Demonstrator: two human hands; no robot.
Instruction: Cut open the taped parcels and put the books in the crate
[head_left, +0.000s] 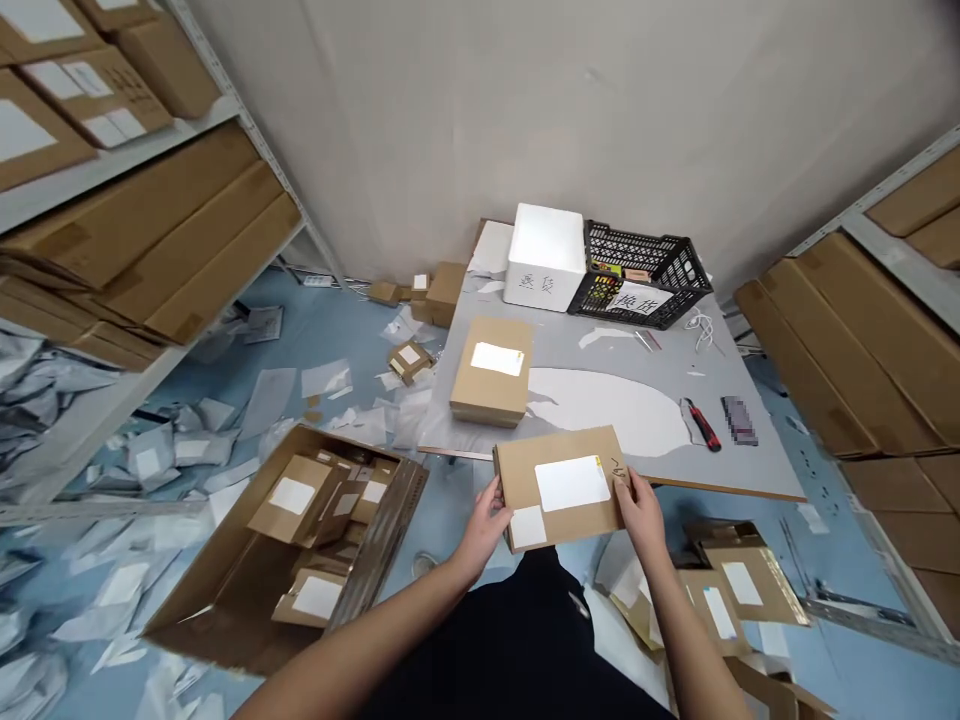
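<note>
Between my two hands is a flat cardboard box (517, 470) with white labels and a handwritten mark near its right edge. My left hand (486, 525) grips its left side, thumb on top near the lower label. On the opposite side my right hand (639, 510) holds the right edge, thumb over the upper face. The box is held in front of the table's near edge, slightly tilted. Just beyond it, another flat labelled cardboard box (480, 390) lies on the grey table (739, 380). Fingers under the held box are hidden.
A utility knife (701, 425), a blurred-out phone-like object (739, 420), a white foam box (544, 255) and a black crate (675, 290) are on the table. A large open carton (225, 580) of parcels stands at left. Shelves (202, 370) flank both sides; packaging litters the floor.
</note>
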